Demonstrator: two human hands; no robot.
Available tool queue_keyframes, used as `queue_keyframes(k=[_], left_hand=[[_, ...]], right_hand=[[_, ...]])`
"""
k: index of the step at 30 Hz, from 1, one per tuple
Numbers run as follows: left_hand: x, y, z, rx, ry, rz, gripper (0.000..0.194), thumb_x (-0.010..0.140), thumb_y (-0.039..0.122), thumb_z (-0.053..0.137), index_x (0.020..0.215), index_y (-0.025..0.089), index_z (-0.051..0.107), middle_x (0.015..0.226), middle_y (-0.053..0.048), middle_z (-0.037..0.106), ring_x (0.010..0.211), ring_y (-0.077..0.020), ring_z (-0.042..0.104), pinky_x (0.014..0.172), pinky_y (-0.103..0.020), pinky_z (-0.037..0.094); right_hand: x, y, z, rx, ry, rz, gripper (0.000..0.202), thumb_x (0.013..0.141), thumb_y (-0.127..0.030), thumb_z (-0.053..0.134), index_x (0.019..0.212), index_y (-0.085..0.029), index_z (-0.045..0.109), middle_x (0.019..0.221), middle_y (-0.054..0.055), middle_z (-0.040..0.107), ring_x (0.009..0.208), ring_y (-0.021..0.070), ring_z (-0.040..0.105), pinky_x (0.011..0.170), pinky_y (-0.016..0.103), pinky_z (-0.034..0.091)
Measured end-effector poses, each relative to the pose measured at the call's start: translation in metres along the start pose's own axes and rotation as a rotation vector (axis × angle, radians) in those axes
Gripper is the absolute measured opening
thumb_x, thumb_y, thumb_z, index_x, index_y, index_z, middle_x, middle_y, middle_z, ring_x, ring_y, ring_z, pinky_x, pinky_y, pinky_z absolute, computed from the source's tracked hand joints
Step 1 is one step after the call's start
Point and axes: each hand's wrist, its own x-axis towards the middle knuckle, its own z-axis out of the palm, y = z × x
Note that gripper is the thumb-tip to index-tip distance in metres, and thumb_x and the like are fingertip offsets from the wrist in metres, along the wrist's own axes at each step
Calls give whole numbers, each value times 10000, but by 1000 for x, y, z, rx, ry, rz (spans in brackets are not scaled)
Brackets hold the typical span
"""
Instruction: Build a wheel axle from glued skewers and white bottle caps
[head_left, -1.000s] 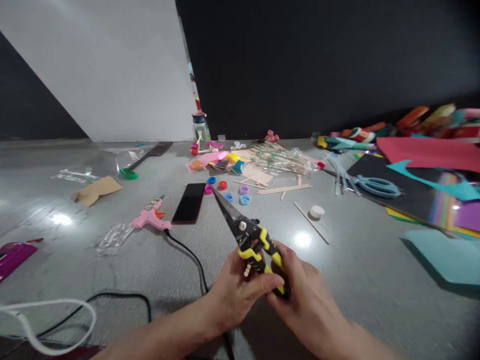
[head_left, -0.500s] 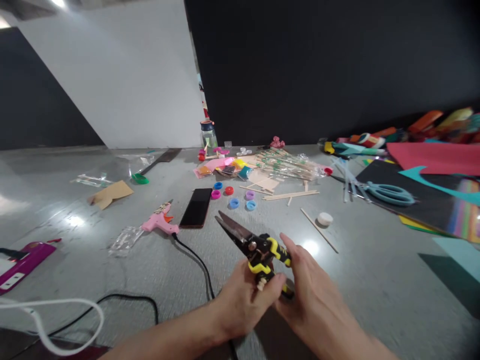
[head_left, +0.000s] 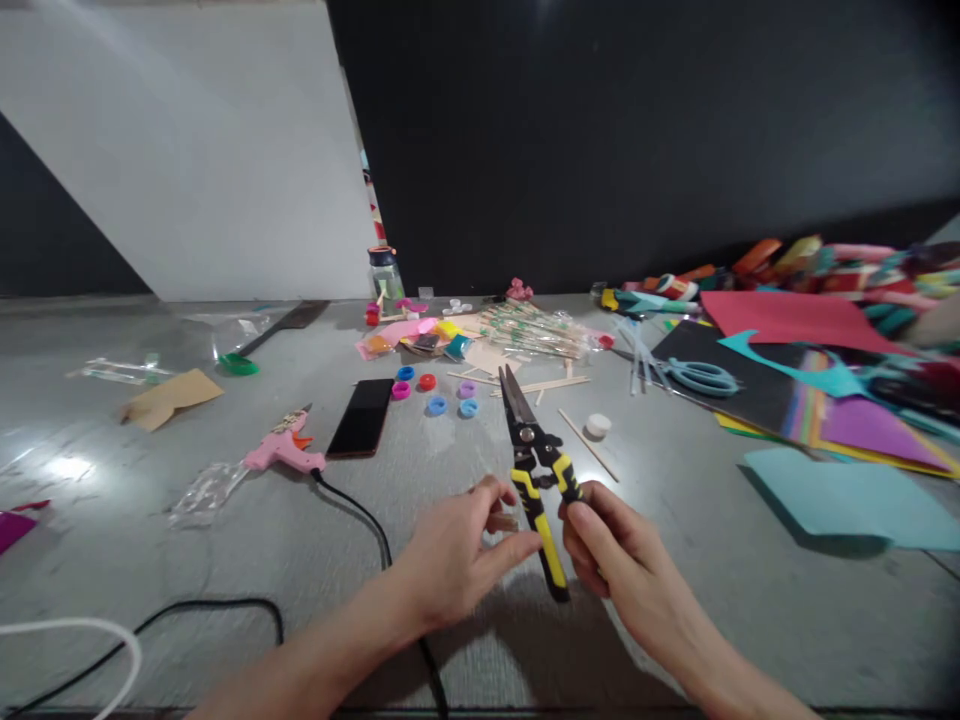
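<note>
My right hand [head_left: 619,545] is closed around one handle of the garden shears [head_left: 527,436], which have yellow-and-black grips and dark blades pointing away from me. The blades are slightly apart and the handles spread. Just left of the shears, my left hand [head_left: 457,550] has its fingers curled over short pieces of wooden stick [head_left: 502,522], only partly visible. Its thumb reaches toward the other handle; whether it touches is hard to make out. Beyond the shears lie a thin wooden stick [head_left: 589,445] and a white cap [head_left: 598,426].
A pink glue gun [head_left: 285,447] with its black cord and a phone [head_left: 361,418] lie to the left. Several coloured bottle caps [head_left: 437,405] sit mid-table. Bagged wooden sticks [head_left: 529,328] are behind. Blue scissors [head_left: 703,377] and coloured paper [head_left: 847,495] lie right.
The shears have swung from pointing left to nearly straight away from me. My left hand has drawn back from the handles, while my right hand now grips one. The view has turned right.
</note>
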Motion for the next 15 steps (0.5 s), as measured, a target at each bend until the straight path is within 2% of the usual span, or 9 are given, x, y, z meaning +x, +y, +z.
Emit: queue_keyframes(k=[2,3,7,10,12,13,15], left_hand=[[2,-3,5,331,8,82,234,996,331,532,1140,156,590,1064,-107,684,943,-251,658,857,-406,529],[4,-6,8,421,14,104,198,1004,278,501,1109,149,608,1072,-127,678,982,-284,648,875,-454,525],[12,-13,16,462,-5,177,137,937,142,542,998,144,664,1063,-145,676,1067,-345,609,934,-548,486],[12,-3,15,435,47,229,195,969,178,505,1097,152,650,1189,-153,654,1170,-333,561,1024,-559,425],[9,14,17,313,88,213,255,1019,284,466,1201,167,602,1241,-136,639,1189,-283,563,1042,-489,436],[6,23,21,83,99,131,279,1015,341,496,1218,172,586,1252,-129,640,1170,-262,583,1013,-442,463],[2,42,33,-404,-27,-19,332,1002,439,511,1194,175,573,1186,-109,669,1092,-238,628,951,-397,503]], right_hand=[[-5,-2,-10,-2,50,-10,441,935,-609,600,791,-213,468,614,-84,359,491,61,279,430,212,207],[-8,-3,-15,-2,69,-11,437,935,-606,601,798,-211,475,611,-86,357,490,60,275,430,213,199],[-22,-8,-32,15,114,-14,430,927,-591,624,793,-211,475,606,-88,372,478,55,291,433,214,215],[-30,-9,-35,53,141,-29,419,930,-575,627,798,-217,456,632,-83,423,474,50,338,449,215,257],[-34,-8,-32,88,152,-34,421,930,-573,626,795,-224,432,638,-87,424,472,52,342,447,214,263],[-35,-7,-29,106,155,-36,429,927,-578,624,789,-227,417,633,-90,411,470,54,331,441,212,259],[-39,-6,-22,139,158,-38,442,927,-584,617,777,-233,394,622,-96,380,470,57,300,429,208,243]])
